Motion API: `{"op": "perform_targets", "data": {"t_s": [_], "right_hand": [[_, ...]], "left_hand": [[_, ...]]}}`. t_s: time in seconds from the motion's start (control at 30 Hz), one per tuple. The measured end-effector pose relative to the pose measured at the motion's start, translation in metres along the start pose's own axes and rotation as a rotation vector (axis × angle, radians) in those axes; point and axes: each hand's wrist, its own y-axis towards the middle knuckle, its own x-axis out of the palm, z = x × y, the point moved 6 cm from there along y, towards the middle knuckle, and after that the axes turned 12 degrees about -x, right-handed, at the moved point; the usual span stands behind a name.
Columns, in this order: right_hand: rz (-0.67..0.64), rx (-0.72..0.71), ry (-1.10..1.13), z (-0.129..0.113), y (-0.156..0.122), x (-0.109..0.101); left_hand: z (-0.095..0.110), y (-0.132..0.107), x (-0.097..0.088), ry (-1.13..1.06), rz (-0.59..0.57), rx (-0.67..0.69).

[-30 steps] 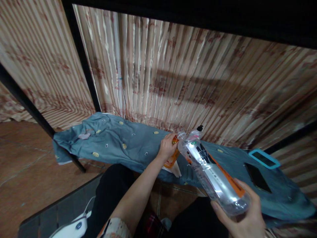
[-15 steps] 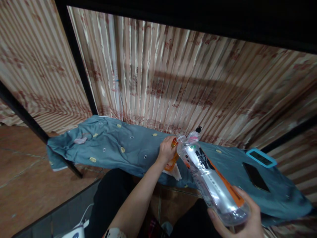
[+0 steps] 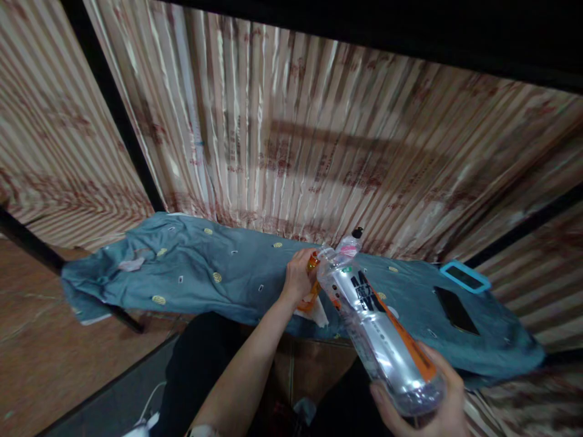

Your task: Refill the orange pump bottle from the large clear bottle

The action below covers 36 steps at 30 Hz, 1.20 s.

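A clear plastic bottle lies tilted in the right hand, fingers wrapped round its base, its neck beside a small orange bottle gripped by the left hand on the blue-clothed bench; striped curtain behind, reddish floor below

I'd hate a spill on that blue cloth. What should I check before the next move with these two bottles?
1. Grip of the right hand on the big clear bottle: ok, wrapped round its base.
2. The left hand holding the small orange bottle: ok.
3. Big bottle's cap off: cannot tell.
4. Bottle mouths lined up: cannot tell.
5. The dark phone apart from both bottles: ok, lying to the right.
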Motion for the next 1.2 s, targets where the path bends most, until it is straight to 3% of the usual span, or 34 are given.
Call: {"op": "perform_targets", "data": {"t_s": [0.23,0.8,1.2], "right_hand": [[-0.041,0.116,0.001,0.001,0.002,0.000],[-0.042,0.018,-0.015,-0.003,0.000,0.006],[-0.060,0.086,-0.019,-0.010,0.001,0.003]], "left_hand": [[-0.004,0.001,0.001,-0.059,-0.004,0.024],[-0.008,0.006,-0.002,-0.088,-0.059,-0.048],[-0.009,0.008,-0.003,-0.092,-0.034,-0.065]]}}
